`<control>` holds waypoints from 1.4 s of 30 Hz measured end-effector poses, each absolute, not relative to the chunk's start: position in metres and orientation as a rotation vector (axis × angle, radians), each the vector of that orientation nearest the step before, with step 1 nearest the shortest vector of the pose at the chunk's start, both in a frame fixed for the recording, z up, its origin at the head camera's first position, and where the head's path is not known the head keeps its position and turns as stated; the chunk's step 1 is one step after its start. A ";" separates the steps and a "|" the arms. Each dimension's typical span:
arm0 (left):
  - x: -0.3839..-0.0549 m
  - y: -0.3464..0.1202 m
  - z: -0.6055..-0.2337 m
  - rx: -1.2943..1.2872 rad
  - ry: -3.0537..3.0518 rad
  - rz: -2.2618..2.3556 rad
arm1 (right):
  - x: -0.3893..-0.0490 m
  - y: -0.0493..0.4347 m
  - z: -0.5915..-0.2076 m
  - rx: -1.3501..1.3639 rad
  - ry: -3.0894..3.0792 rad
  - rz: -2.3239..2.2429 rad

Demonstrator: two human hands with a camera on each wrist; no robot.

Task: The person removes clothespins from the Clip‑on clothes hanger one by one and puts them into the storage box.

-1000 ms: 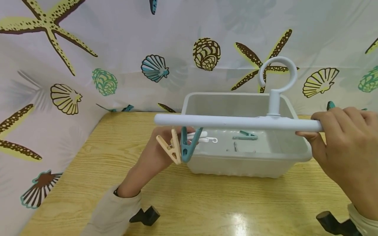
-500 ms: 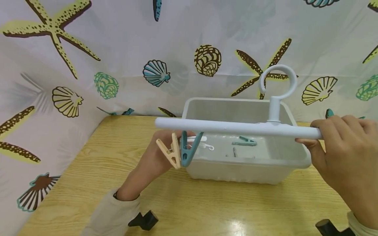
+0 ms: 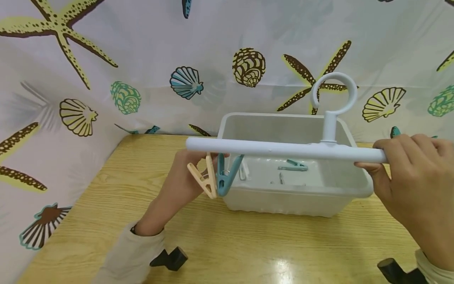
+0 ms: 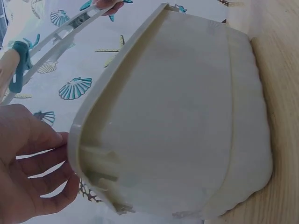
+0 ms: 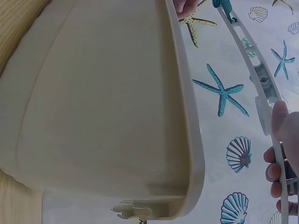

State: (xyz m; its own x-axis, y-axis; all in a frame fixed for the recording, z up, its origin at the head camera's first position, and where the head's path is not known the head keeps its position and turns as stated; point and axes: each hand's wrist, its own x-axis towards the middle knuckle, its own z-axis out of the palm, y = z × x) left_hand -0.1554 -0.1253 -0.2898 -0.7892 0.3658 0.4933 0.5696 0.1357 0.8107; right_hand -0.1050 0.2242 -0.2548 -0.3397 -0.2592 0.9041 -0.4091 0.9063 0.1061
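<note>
White piece (image 3: 243,172) out of left hand (image 4: 23,140) (fingers loose, empty), inside the bin (image 3: 283,202); right hand (image 3: 418,183) tight round hanger (image 3: 269,147).

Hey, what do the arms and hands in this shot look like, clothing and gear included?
Both the left hand and right hand are bare, without gloves. The left sleeve and right sleeve are plain light beige. A thin dark band shows at the left cuff. Each wrist has a chunky black attachment sticking out.
</note>
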 end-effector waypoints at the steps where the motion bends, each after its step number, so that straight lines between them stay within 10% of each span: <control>1: -0.156 -0.127 -0.289 -0.924 -2.255 -1.484 | -0.105 0.224 -0.255 0.488 -1.943 0.166; 25: -0.119 -0.132 -0.245 -0.682 -1.866 -0.865 | -0.103 0.225 -0.253 0.518 -1.981 0.111; 42: -0.091 -0.113 -0.242 -0.982 -1.878 -0.675 | -0.105 0.226 -0.255 0.517 -2.002 0.088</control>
State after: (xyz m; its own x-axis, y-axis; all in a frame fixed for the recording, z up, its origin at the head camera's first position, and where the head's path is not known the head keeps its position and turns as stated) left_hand -0.0910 -0.1133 -0.2423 -0.2945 0.3585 0.8859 0.8404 0.5385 0.0615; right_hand -0.1047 0.2265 -0.2548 -0.3865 -0.3196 0.8651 -0.3943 0.9052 0.1583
